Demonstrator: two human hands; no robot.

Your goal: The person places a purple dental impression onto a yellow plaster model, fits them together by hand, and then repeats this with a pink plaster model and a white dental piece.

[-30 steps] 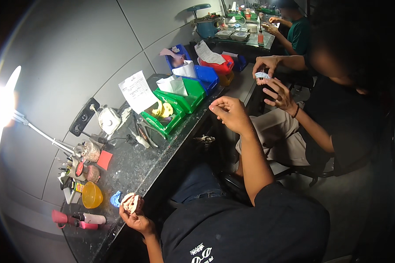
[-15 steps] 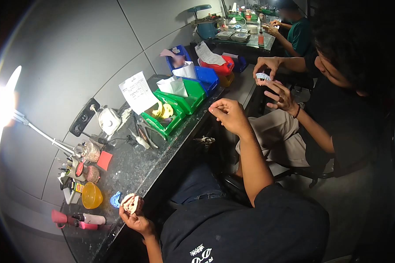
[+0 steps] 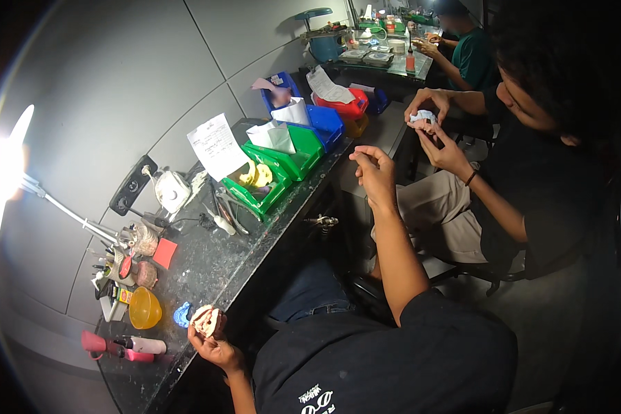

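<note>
My left hand (image 3: 221, 353) is closed around a cream and pinkish dental cast (image 3: 205, 321) at the near edge of the dark bench. Just left of the cast, a blue horseshoe-shaped dental impression (image 3: 183, 314) lies on the benchtop. My right hand (image 3: 376, 174) is raised in the air, right of the bench edge and apart from the bins. Its fingers are curled in toward the thumb; whether something small is between them cannot be made out. To the right, a seated co-worker's hands (image 3: 443, 138) hold a dental model with white teeth and a pink base (image 3: 423, 121).
Green bins (image 3: 272, 200), blue bins (image 3: 331, 127) and a red bin (image 3: 355, 105) line the bench, with papers in them. Hand tools (image 3: 228, 214), an orange bowl (image 3: 145, 308) and bottles (image 3: 148, 345) stand along it. A bright lamp (image 3: 10, 172) shines at left.
My right hand has moved a little right and turned more upright. The co-worker's hands have drawn together around the dental model, turning it. My left hand stays with its cast.
</note>
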